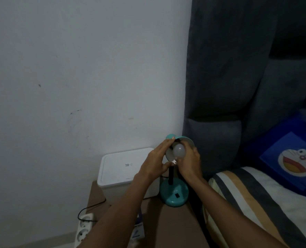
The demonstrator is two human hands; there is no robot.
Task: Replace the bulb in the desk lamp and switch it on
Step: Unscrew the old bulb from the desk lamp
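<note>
Head view showed me a dim bedside corner, and I read the scene from there. The desk lamp [173, 190] stood on the far right part of a small brown table [170, 221], its teal base just right of a white box [125, 174]. Its shade [186, 140] was tipped toward me, and the bulb [178, 149] sat in the mouth of the shade, frosted and unlit.

My right hand [189, 163] was curled round the bulb's right side, fingers wrapped on the globe. My left hand [157, 160] held the shade's left rim, fingertips at the upper edge and thumb below, bracing it.

I judged the bulb light and smooth, likely slippery, and breakable if squeezed or dropped. I would take it by the widest part of the globe with spread fingers and turn gently. The lamp looked light too, with a thin black neck, so the shade needed steadying or the whole thing could twist or tip. Whether the bulb was threaded in or loose, I could not tell.

As for containers, the white box was closed under its lid, so its contents were hidden. A small carton [138, 230] lay on the near part of the table, half behind my left forearm; I could not see inside. A power strip [83, 228] lay on the floor to the left.
</note>
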